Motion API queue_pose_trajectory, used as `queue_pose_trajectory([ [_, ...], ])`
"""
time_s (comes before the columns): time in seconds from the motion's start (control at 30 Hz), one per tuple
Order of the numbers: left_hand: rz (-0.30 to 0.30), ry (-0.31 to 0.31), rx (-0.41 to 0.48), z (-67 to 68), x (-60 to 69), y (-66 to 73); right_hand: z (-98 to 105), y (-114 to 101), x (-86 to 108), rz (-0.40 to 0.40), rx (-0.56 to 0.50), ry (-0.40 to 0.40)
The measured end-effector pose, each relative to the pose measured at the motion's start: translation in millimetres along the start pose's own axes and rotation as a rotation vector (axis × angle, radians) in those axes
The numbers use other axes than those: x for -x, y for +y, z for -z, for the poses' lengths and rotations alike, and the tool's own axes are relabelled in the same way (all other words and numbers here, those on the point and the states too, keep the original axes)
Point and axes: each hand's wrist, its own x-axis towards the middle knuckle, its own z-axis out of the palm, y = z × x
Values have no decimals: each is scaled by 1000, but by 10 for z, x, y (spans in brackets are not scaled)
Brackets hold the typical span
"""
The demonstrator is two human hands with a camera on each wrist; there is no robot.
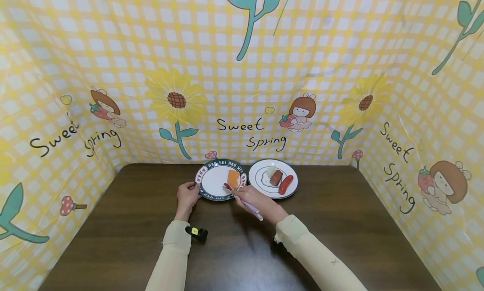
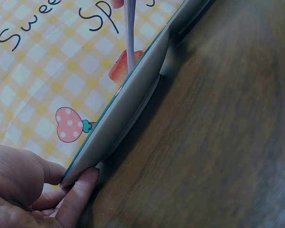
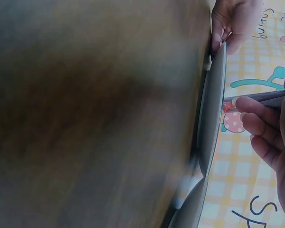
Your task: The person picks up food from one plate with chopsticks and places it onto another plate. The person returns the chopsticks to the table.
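My left hand (image 1: pixel 188 198) pinches the left rim of a white plate (image 1: pixel 211 179) with a dark green lettered border; the left wrist view shows thumb and fingers on both sides of the rim. In my right hand (image 1: pixel 252 197) is a pair of pale purple chopsticks (image 1: pixel 253 208), angled down over this plate. At their tips is a reddish piece of food (image 2: pixel 118 70), its kind unclear; I cannot tell whether it touches the plate. A flat orange piece of food (image 1: pixel 233 178) lies on the plate's right side.
A second white plate (image 1: pixel 258 191) stands close on the right, bearing a red sausage (image 1: pixel 285 184), a brown meat chunk (image 1: pixel 276 177) and a whitish piece (image 1: pixel 270 171). Both plates sit at the back of the brown table (image 1: pixel 227 249), before a yellow checked cloth (image 1: pixel 242 85).
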Motion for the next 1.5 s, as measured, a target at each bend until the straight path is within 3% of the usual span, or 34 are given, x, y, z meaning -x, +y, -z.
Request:
queue_pose_trajectory([
  [0.23,19,-9,4,-8,-1,14,-19,39,-13,-20,26,-19],
  [0.67,25,-8,-5,2,8,18,13,30,-18,-77,-44,-111],
  [0.77,22,-10,-4,8,8,20,22,32,-13,-67,-56,-102],
  [1.0,11,-12,-2,6,5,15,74,16,23,-19,-115,5],
  [1.3,-2,-18,-11,6,10,2,161,-1,66,-85,-241,-31],
  [1.5,-29,-15,-15,-1,15,5,251,-11,127,-94,-329,50],
])
